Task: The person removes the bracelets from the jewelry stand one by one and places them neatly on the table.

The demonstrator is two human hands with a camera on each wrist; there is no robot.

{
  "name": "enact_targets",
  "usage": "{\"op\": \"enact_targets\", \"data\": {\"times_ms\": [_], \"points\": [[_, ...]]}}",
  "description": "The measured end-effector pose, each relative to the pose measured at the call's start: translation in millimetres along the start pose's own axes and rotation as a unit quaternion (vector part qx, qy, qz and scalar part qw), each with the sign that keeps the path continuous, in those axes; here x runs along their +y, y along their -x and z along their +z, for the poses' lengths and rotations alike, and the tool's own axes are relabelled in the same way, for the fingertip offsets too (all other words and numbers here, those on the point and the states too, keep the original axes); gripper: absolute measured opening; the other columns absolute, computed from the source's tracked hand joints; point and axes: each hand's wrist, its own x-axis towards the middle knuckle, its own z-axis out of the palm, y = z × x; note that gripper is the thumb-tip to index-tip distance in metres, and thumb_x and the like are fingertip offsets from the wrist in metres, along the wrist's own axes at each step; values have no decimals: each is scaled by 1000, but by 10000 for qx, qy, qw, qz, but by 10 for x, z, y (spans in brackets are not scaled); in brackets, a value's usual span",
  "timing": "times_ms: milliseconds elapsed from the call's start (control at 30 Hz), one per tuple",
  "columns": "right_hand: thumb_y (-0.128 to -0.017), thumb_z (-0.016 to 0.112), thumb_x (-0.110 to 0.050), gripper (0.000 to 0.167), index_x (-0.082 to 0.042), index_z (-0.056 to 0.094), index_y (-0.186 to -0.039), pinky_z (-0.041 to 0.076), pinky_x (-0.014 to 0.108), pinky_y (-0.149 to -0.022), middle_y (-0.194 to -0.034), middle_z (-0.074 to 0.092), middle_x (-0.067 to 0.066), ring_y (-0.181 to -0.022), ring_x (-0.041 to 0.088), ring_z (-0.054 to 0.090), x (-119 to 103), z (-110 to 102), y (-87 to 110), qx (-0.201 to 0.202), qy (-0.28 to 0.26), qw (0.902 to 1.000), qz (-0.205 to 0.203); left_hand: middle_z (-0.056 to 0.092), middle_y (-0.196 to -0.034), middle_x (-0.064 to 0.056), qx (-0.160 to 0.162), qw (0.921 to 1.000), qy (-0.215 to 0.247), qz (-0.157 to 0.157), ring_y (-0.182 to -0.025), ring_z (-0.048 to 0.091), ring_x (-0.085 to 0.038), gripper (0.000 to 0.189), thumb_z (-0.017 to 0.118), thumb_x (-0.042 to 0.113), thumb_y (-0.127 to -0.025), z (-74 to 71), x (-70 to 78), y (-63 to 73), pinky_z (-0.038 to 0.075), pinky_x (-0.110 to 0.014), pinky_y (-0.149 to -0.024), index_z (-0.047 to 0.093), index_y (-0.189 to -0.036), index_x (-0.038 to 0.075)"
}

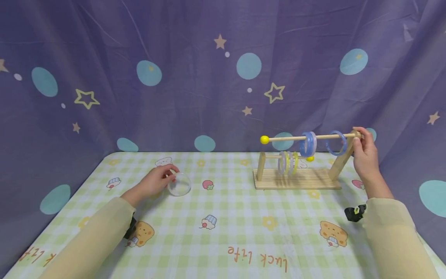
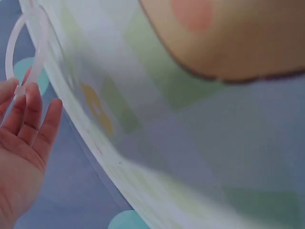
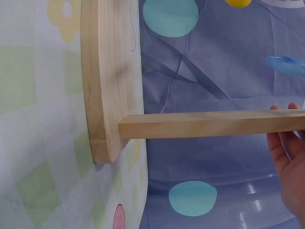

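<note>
My left hand point(image 1: 153, 183) pinches a clear whitish bangle point(image 2: 42, 47) between thumb and fingertips, low over the left part of the table. On the right, my right hand point(image 1: 366, 157) grips the top of the slanted post point(image 1: 342, 162) of a wooden bangle stand point(image 1: 299, 184). Its upper rod point(image 1: 289, 138) ends in a yellow ball point(image 1: 265, 140). Blue bangles point(image 1: 306, 144) and a pale lilac one hang mid-rod; a single blue bangle point(image 1: 345, 144) hangs near the post. Several pale and yellow bangles point(image 1: 295, 162) hang from the lower rod.
A green-and-white checked cloth point(image 1: 240, 209) with printed cakes and flowers covers the table. Behind and at both sides hangs a purple curtain point(image 1: 188, 77) with stars and teal spots. The stand's short post point(image 1: 261, 167) rises at its left end.
</note>
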Motion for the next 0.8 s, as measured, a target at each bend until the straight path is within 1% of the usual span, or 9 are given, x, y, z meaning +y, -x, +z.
{"op": "enact_targets", "data": {"times_ms": [100, 167, 233, 367, 433, 567, 700, 800], "points": [[-105, 37, -10, 36, -8, 44, -140, 40, 12, -72, -97, 52, -17, -88, -2, 50, -15, -3, 6, -9, -19, 10000, -1, 67, -85, -7, -62, 9998, -194, -57, -70, 60, -19, 18, 56, 3, -97, 7, -45, -63, 47, -32, -61, 61, -115, 1], [-105, 36, -10, 35, -8, 44, -139, 40, 12, -72, -97, 52, -17, -88, -2, 51, -48, -4, 18, -16, -38, 10000, 1, 67, -83, -6, -128, 9995, -253, -117, -68, 60, -18, 17, 57, 4, -97, 18, -78, -105, 47, -32, -60, 62, -114, 1], [-104, 37, -10, 35, -7, 44, -138, 40, 13, -72, -96, 52, -16, -87, -1, 50, -102, -5, 36, -4, -63, 10000, -1, 66, -82, -7, -205, 9994, -240, -154, -66, 59, -17, 16, 57, 4, -97, 29, -109, -140, 48, -32, -58, 62, -112, 0], [-104, 36, -9, 35, -8, 46, -138, 41, 13, -73, -97, 53, -18, -88, -2, 52, -182, -2, 69, -37, -206, 9998, 19, 64, -83, -9, -295, 9991, -73, -298, -61, 58, -18, 14, 58, 4, -97, 45, -156, -189, 49, -32, -55, 63, -109, 0], [-105, 36, -10, 35, -10, 46, -138, 41, 13, -74, -99, 54, -19, -89, -3, 53, -174, -2, 69, -60, -238, 9997, 42, 63, -83, -10, -299, 9989, -22, -362, -60, 57, -18, 13, 59, 4, -96, 51, -169, -205, 49, -32, -54, 63, -108, 0], [-105, 36, -11, 36, -12, 46, -139, 41, 13, -75, -101, 54, -19, -90, -4, 53, -83, -2, 42, -62, -243, 9996, 97, 62, -83, -9, -332, 9984, -16, -455, -59, 56, -17, 12, 61, 3, -95, 67, -194, -229, 48, -31, -53, 65, -105, 1], [-105, 36, -10, 36, -12, 46, -140, 41, 11, -77, -103, 54, -19, -91, -8, 55, -42, 6, 26, -85, -375, 9992, 104, 62, -83, -8, -356, 9985, -42, -423, -59, 56, -16, 11, 63, 4, -94, 84, -204, -238, 48, -31, -53, 66, -104, 1], [-105, 35, -10, 36, -12, 45, -140, 41, 10, -78, -104, 53, -20, -91, -8, 54, -83, 9, 39, -107, -385, 9991, 112, 62, -84, -7, -393, 9985, -81, -379, -59, 56, -16, 11, 64, 4, -93, 88, -202, -241, 49, -31, -54, 67, -103, 2]]}}
